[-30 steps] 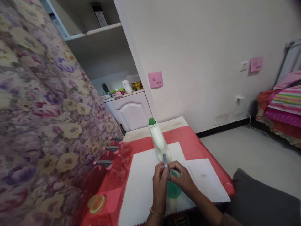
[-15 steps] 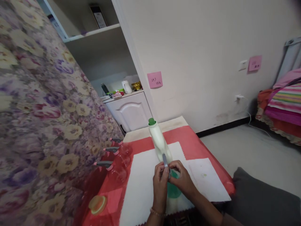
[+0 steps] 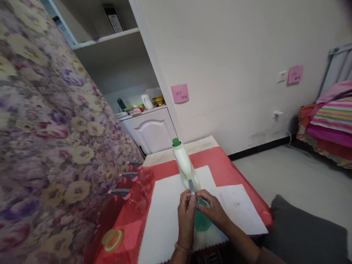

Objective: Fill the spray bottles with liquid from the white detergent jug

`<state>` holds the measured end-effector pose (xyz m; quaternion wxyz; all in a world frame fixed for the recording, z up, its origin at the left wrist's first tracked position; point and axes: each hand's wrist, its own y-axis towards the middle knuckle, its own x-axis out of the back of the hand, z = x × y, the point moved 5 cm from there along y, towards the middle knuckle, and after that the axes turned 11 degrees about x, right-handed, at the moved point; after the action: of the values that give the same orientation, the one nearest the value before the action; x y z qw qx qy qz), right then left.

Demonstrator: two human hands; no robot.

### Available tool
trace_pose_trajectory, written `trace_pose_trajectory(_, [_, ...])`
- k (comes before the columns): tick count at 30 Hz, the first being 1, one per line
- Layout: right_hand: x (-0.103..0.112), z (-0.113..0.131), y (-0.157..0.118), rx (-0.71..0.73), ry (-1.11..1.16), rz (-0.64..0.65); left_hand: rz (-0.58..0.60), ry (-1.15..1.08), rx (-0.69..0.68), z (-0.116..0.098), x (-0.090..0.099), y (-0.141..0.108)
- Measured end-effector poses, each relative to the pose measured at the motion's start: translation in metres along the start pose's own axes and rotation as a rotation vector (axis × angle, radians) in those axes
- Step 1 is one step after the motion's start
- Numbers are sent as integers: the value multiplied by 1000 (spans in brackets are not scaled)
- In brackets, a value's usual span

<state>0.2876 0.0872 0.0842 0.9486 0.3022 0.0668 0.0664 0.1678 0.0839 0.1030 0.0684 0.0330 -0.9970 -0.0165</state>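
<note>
Grey sprayer head (image 3: 191, 187) handled over the green bottle (image 3: 202, 220).
Left hand (image 3: 186, 216) and right hand (image 3: 216, 211) clamp fingers on it; any twist would call for steadiness.

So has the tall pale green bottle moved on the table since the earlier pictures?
No. The bottle keeps its place and its tilt in view against the back edge of the table; the whole view has only shifted slightly.
</note>
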Motion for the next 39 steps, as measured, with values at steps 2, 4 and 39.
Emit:
trace_pose_trajectory(2, [2, -3, -1, -16, -13, -59, 2, 2, -2, 0, 0, 0])
trace_pose_trajectory(4, [2, -6, -2, -35, -25, -106, 9, 2, -8, -1, 0, 0])
trace_pose_trajectory(39, [5, -43, -42, -200, -354, 42, 109, -93, 102, 30, 15, -9])
